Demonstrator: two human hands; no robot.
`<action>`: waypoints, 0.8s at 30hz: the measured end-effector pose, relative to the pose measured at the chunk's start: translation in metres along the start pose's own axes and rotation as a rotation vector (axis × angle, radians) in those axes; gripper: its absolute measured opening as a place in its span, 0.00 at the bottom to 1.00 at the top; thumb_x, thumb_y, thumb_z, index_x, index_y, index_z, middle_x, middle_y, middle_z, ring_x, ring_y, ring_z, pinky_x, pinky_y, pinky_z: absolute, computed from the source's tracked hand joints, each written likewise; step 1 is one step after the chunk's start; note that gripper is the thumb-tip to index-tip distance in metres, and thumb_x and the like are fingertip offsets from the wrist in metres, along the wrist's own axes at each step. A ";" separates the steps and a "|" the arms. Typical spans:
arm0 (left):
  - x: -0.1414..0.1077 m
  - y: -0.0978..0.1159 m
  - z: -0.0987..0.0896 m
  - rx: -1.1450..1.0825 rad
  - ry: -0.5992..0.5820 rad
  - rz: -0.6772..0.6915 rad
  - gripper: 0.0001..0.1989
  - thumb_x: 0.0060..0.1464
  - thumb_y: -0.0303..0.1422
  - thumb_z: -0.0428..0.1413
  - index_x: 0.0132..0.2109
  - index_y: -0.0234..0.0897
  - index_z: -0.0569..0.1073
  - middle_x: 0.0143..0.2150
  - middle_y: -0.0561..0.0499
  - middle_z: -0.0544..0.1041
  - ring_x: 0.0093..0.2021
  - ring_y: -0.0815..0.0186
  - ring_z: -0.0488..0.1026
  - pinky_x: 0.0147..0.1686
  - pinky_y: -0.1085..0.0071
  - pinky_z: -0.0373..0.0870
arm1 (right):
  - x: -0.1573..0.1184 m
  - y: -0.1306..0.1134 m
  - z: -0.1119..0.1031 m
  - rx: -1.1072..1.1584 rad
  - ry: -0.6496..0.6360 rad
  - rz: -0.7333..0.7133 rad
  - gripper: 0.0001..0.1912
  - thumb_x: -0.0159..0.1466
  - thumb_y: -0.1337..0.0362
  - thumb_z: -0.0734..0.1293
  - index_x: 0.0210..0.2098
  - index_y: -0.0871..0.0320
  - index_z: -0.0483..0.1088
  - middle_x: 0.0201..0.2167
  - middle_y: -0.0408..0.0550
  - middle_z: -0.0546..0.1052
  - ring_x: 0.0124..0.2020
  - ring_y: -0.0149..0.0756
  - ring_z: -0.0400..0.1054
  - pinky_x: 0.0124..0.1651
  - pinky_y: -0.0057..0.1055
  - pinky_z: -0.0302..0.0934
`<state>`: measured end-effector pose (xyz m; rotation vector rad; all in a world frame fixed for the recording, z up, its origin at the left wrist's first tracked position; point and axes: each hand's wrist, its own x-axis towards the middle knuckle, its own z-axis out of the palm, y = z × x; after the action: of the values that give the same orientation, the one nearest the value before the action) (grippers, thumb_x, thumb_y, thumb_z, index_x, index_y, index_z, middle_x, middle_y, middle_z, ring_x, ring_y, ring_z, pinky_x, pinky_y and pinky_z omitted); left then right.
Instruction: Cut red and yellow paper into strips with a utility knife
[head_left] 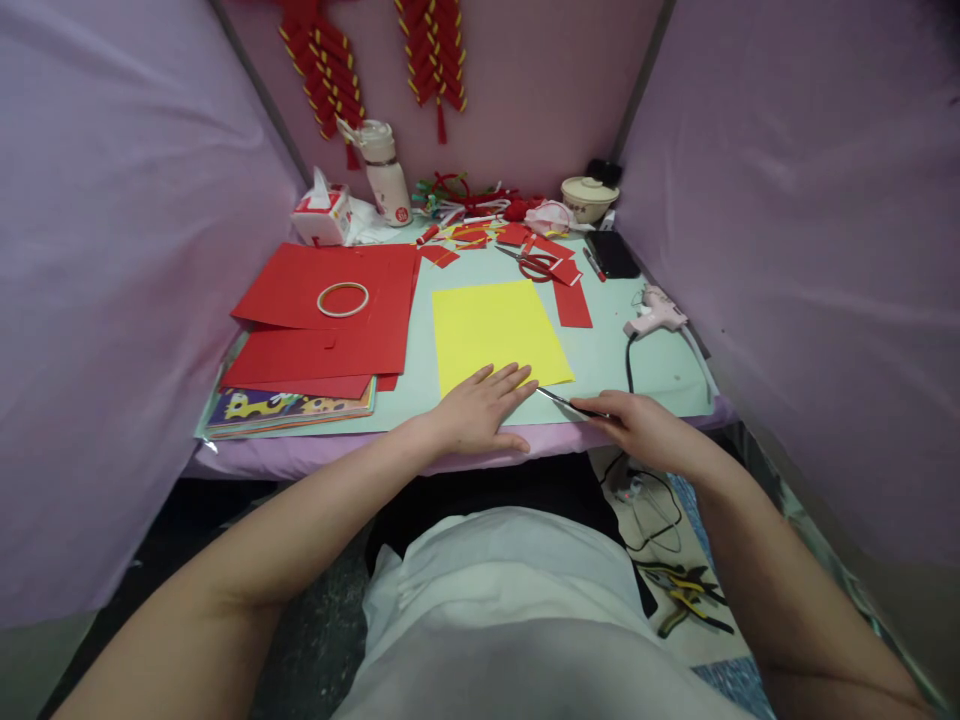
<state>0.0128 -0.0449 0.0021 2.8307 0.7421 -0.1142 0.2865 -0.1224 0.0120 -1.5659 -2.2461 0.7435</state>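
Left fingers slightly spread on smooth yellow sheet, right fingers gripping slim, straight metallic tool

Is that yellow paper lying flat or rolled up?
Flat: the yellow paper lies smooth on the table, with the left hand resting on its near edge. Whether it is folded double, I cannot tell.

The left hand hides part of the yellow sheet, the right hand one end of the slim tool; red hangings are cropped above.
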 end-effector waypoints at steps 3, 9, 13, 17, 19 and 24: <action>-0.004 -0.003 -0.003 0.004 0.008 0.013 0.49 0.58 0.62 0.46 0.74 0.36 0.44 0.76 0.42 0.40 0.75 0.53 0.37 0.70 0.54 0.34 | -0.002 0.001 -0.001 0.018 0.004 -0.004 0.21 0.67 0.64 0.60 0.57 0.51 0.73 0.47 0.48 0.80 0.45 0.40 0.74 0.49 0.34 0.66; -0.013 -0.008 -0.006 0.018 -0.030 0.003 0.50 0.57 0.62 0.48 0.74 0.37 0.44 0.76 0.42 0.40 0.75 0.53 0.37 0.70 0.54 0.34 | -0.004 0.001 0.000 0.025 0.031 -0.003 0.21 0.68 0.62 0.60 0.57 0.51 0.73 0.45 0.48 0.80 0.43 0.40 0.73 0.49 0.34 0.66; -0.014 -0.009 -0.003 0.017 -0.013 0.008 0.49 0.57 0.62 0.48 0.74 0.37 0.44 0.76 0.41 0.40 0.75 0.54 0.37 0.70 0.55 0.34 | 0.003 -0.001 0.004 0.030 0.032 -0.030 0.20 0.68 0.63 0.60 0.57 0.50 0.73 0.44 0.48 0.80 0.42 0.40 0.73 0.47 0.33 0.66; -0.014 -0.009 -0.002 0.012 -0.004 0.003 0.49 0.58 0.61 0.49 0.74 0.38 0.44 0.76 0.41 0.41 0.75 0.53 0.38 0.70 0.55 0.35 | 0.010 -0.005 0.007 0.001 0.041 -0.044 0.20 0.67 0.65 0.60 0.56 0.51 0.74 0.43 0.49 0.80 0.41 0.40 0.73 0.47 0.33 0.66; -0.014 -0.009 -0.001 0.010 0.002 0.001 0.48 0.57 0.62 0.48 0.74 0.39 0.44 0.76 0.42 0.42 0.75 0.53 0.38 0.70 0.54 0.35 | 0.010 -0.006 0.007 -0.019 0.041 -0.041 0.20 0.67 0.65 0.60 0.56 0.51 0.74 0.42 0.49 0.80 0.41 0.41 0.73 0.47 0.34 0.65; -0.014 -0.009 0.000 0.005 0.009 0.004 0.49 0.57 0.62 0.48 0.74 0.38 0.44 0.76 0.42 0.41 0.75 0.53 0.38 0.70 0.54 0.35 | 0.007 -0.008 0.006 -0.056 0.002 -0.044 0.20 0.68 0.65 0.59 0.56 0.51 0.74 0.42 0.49 0.80 0.41 0.40 0.73 0.45 0.33 0.65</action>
<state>-0.0041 -0.0436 0.0025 2.8388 0.7382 -0.1029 0.2746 -0.1198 0.0117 -1.5359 -2.3111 0.6723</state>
